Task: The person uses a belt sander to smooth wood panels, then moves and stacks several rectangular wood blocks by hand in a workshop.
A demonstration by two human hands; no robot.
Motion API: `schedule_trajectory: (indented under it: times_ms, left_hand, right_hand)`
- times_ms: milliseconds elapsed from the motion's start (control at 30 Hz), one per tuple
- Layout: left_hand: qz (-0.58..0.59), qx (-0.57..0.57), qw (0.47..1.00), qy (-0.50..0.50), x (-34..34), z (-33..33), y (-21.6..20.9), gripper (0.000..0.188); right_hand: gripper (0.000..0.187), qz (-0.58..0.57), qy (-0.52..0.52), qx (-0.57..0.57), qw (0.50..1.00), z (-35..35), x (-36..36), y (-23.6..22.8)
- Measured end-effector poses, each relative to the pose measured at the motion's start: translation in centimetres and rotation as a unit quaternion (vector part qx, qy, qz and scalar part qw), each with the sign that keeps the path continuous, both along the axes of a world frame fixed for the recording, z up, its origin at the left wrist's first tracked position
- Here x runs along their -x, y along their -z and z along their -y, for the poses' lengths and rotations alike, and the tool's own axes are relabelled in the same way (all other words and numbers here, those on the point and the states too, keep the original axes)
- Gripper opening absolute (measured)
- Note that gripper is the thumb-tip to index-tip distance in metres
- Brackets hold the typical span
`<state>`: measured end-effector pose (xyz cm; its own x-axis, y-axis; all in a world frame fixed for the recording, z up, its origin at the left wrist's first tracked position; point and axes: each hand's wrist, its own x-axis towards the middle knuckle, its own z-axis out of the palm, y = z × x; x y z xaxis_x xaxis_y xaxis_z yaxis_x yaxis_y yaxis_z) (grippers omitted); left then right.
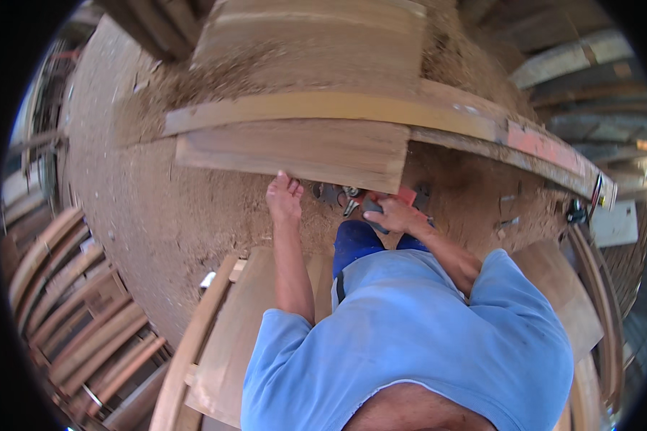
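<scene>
A brown wooden board [295,147] lies across the long beam in front of me, its near edge facing my body. My left hand [285,197] is at that near edge, fingers curled with the tips against the wood. Below the board's right end, my right hand [395,215] is closed round the dark grip of a red power tool [405,195]. The board hides part of the tool, so its exact kind does not show.
The long yellowish beam [323,106] with a reddish patch runs left to right beyond my hands. Sawdust and dirt cover the ground [158,194]. Stacked timber [86,323] lies at the left, more planks at the right. Wide boards [226,345] stand beside and behind me.
</scene>
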<state>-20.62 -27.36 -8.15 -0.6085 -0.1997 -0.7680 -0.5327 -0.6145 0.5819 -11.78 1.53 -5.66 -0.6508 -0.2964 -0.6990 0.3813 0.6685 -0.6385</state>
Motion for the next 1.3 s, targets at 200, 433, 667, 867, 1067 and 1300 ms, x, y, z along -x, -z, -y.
schedule_trajectory:
  times_ms: [200,433,667,867,1067,1300]
  left_hand:
    - [-0.06,0.019,0.995,-0.079,1.6,-5.7,2.3,0.058]
    - [0.124,0.421,0.897,-0.049,3.8,-9.5,0.5,0.074]
    - [0.108,0.453,0.882,-0.067,2.8,-9.5,0.2,0.074]
    - [0.029,0.459,0.887,-0.036,1.2,-4.0,2.6,0.068]
    - [-0.041,0.37,0.927,-0.043,2.5,-9.5,-0.1,0.057]
    - [-0.085,0.383,0.92,0.008,2.3,-9.6,0.0,0.052]
  right_hand:
    - [0.066,-0.019,0.187,-0.02,0.982,-14.6,-5.6,3.4]
    - [0.043,-0.131,0.322,-0.114,0.931,-28.5,-10.5,18.0]
    - [0.041,0.072,0.352,-0.179,0.916,-36.6,-8.9,26.1]
    - [0.038,0.048,0.397,-0.219,0.89,-40.2,-11.7,38.2]
    - [0.035,0.038,0.348,-0.284,0.893,-37.7,-12.9,48.0]
    - [0.032,0.054,0.309,-0.315,0.896,-35.4,-15.3,53.6]
